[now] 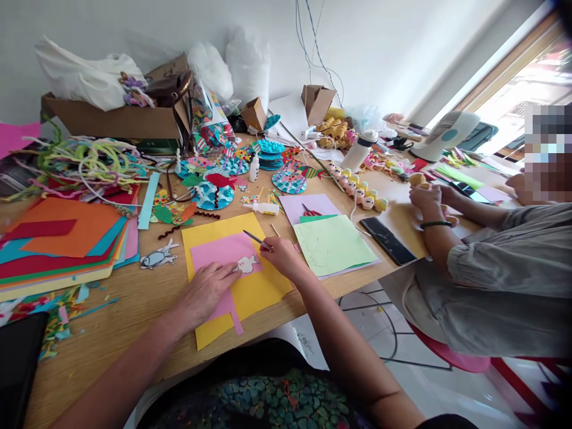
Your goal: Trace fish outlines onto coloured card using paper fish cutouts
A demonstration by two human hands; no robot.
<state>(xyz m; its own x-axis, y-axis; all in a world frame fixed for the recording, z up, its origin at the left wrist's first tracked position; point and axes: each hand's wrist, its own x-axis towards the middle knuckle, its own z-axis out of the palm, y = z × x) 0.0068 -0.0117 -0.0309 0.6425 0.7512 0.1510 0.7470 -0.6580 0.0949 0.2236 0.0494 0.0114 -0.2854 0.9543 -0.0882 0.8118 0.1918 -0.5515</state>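
My left hand point(208, 293) lies flat with fingers stretched over a pink sheet point(208, 255), its fingertips at the edge of a small white fish cutout point(247, 264). Under the pink sheet is a larger yellow sheet point(268, 295). A dark pencil point(254, 238) is gripped in my right hand point(283, 256), which rests just right of the cutout; the pencil slants up and left, and I cannot tell which end is its point. Another fish cutout point(159, 255) with dark outlines lies on the table to the left.
Coloured paper sheets point(67, 232) and paper scraps fill the left. A light green sheet point(335, 244), red scissors point(310, 211) and a black phone point(388, 239) lie to the right. Glue bottles point(266, 208) and decorated blue plates stand behind. A co-worker's hands point(426, 199) hold small pieces at right.
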